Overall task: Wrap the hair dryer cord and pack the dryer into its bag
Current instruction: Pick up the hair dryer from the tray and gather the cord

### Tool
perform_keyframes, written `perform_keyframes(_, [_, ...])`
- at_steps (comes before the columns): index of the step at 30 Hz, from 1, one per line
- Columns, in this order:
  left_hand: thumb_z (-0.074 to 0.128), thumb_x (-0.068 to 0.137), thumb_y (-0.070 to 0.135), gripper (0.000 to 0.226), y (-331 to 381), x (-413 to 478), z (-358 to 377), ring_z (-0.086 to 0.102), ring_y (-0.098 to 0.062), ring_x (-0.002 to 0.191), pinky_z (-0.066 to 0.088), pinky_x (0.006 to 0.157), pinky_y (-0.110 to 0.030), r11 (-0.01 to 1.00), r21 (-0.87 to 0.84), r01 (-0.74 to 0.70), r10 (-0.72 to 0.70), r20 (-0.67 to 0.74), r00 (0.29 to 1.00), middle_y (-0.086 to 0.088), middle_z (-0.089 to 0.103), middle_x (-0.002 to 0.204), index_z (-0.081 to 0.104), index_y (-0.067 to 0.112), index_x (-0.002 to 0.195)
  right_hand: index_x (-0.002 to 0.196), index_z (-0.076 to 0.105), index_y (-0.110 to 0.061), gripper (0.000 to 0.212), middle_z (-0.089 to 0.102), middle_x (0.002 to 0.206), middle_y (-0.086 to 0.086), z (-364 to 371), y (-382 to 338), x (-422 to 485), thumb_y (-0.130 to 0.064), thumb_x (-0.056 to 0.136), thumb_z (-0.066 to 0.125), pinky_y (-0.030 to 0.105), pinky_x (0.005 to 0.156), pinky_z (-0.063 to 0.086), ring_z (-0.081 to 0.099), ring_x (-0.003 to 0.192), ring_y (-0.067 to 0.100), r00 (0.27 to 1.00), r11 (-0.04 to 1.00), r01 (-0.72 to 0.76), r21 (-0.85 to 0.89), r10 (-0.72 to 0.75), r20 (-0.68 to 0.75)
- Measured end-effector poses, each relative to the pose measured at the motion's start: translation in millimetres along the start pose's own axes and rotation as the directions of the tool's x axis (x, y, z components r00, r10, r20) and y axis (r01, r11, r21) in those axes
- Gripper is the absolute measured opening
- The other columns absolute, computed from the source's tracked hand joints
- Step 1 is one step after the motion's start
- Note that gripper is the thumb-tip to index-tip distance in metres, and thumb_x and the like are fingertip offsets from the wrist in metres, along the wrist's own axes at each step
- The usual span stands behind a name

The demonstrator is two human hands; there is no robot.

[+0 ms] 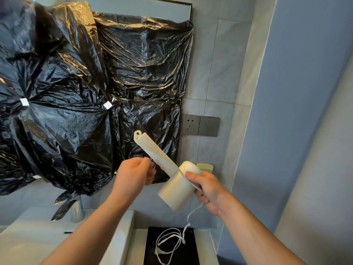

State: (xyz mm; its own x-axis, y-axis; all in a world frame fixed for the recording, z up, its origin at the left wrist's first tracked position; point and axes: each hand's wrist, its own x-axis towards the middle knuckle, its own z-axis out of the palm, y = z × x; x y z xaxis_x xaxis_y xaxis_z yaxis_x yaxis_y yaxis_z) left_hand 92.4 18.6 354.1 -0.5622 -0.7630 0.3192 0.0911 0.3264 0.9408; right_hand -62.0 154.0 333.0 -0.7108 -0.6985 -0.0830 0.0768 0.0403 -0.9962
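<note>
Right hand [208, 190] grips the hair dryer [175, 192]. Left hand [133, 175] is curled beside the handle, too blurred to tell its grasp. The loose cord [183, 241] dangling below the right hand may tangle.

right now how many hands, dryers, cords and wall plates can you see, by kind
hands: 2, left hand, right hand
dryer: 1
cord: 1
wall plates: 2, socket, switch
total: 6
</note>
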Motion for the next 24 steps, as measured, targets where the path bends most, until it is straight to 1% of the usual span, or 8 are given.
perform_keyframes(2, [0.049, 0.092, 0.029, 0.04, 2.7, -2.6, -21.2, 0.057, -0.02, 0.054, 0.051, 0.053, -0.046, 0.857, 0.343, -0.385, 0.42, -0.031, 0.907, -0.015, 0.065, 0.061, 0.066, 0.0, 0.069, 0.095, 0.062, -0.014, 0.022, 0.045, 0.055, -0.004, -5.3, -8.9, 2.7, -0.027, 0.079, 0.073, 0.018, 0.032, 0.018, 0.03, 0.04, 0.006, 1.0, 0.997, 0.009, -0.076, -0.011, -0.029])
perform_keyframes(4, [0.054, 0.09, 0.033, 0.032, 11.0, -0.2, -29.6, 0.068, -0.02, 0.072, 0.059, 0.063, -0.037, 0.367, 0.584, -0.725, 0.747, 0.279, 0.603, -0.004, 0.074, 0.079, 0.075, 0.008, 0.088, 0.099, 0.065, -0.016, 0.033, 0.048, 0.057, -0.004, -6.5, -17.2, 3.6, -0.031, 0.072, 0.077, 0.018, 0.035, 0.021, 0.033, 0.044, 0.007, 0.999, 0.988, 0.018, -0.151, -0.023, -0.031])
perform_keyframes(6, [0.064, 0.088, 0.035, 0.042, 15.2, 17.4, -27.5, 0.068, -0.023, 0.106, 0.057, 0.09, -0.039, 0.011, 0.587, -0.809, 0.694, 0.578, 0.429, -0.004, 0.073, 0.115, 0.07, 0.009, 0.12, 0.096, 0.066, -0.018, 0.03, 0.05, 0.058, -0.005, -4.3, -24.5, 3.7, -0.03, 0.071, 0.078, 0.017, 0.037, 0.023, 0.034, 0.048, 0.008, 0.999, 0.982, 0.038, -0.185, -0.041, -0.009])
perform_keyframes(9, [0.048, 0.091, 0.049, 0.056, 14.1, 43.9, -20.7, 0.066, -0.027, 0.109, 0.052, 0.097, -0.041, -0.144, 0.609, -0.78, 0.484, 0.731, 0.481, -0.004, 0.071, 0.117, 0.062, 0.011, 0.129, 0.089, 0.064, -0.018, 0.015, 0.052, 0.053, -0.007, 1.3, -37.3, 2.0, -0.022, 0.079, 0.074, 0.016, 0.036, 0.025, 0.037, 0.042, 0.005, 0.997, 0.974, 0.072, -0.215, -0.071, 0.015])
perform_keyframes(11, [0.028, 0.094, 0.056, 0.06, 13.9, 54.7, -18.4, 0.067, -0.025, 0.092, 0.054, 0.083, -0.039, -0.189, 0.627, -0.756, 0.39, 0.754, 0.529, -0.001, 0.07, 0.102, 0.063, 0.015, 0.12, 0.094, 0.064, -0.013, 0.015, 0.053, 0.052, -0.008, 3.9, -44.4, -0.8, -0.017, 0.082, 0.073, 0.013, 0.034, 0.027, 0.04, 0.033, -0.001, 0.994, 0.965, 0.104, -0.241, -0.098, 0.037])
perform_keyframes(14, [0.026, 0.096, 0.064, 0.053, 18.7, 62.8, -18.0, 0.06, -0.022, 0.08, 0.046, 0.07, -0.036, -0.216, 0.652, -0.727, 0.253, 0.756, 0.603, 0.002, 0.06, 0.091, 0.055, 0.021, 0.101, 0.107, 0.062, -0.005, 0.029, 0.056, 0.067, -0.002, 4.9, -48.0, -4.4, -0.011, 0.081, 0.073, 0.01, 0.034, 0.03, 0.045, 0.033, -0.005, 0.988, 0.943, 0.149, -0.297, -0.131, 0.081])
perform_keyframes(19, [0.031, 0.094, 0.067, 0.049, 14.5, 62.9, -16.7, 0.054, -0.018, 0.065, 0.043, 0.062, -0.035, 0.007, 0.706, -0.708, 0.058, 0.707, 0.705, 0.004, 0.06, 0.076, 0.052, 0.023, 0.087, 0.106, 0.064, -0.013, 0.043, 0.066, 0.088, 0.001, 4.2, -48.0, -2.9, -0.023, 0.069, 0.082, 0.016, 0.049, 0.039, 0.058, 0.072, 0.011, 0.982, 0.898, 0.188, -0.397, -0.161, 0.101])
perform_keyframes(24, [0.024, 0.098, 0.063, 0.05, 10.7, 59.2, -15.5, 0.052, -0.015, 0.065, 0.039, 0.061, -0.035, 0.13, 0.732, -0.668, -0.005, 0.675, 0.738, 0.005, 0.058, 0.074, 0.052, 0.025, 0.081, 0.113, 0.062, -0.01, 0.035, 0.063, 0.084, 0.0, 3.2, -45.0, -1.1, -0.015, 0.08, 0.075, 0.01, 0.04, 0.037, 0.054, 0.064, 0.007, 0.981, 0.899, 0.189, -0.395, -0.156, 0.116])
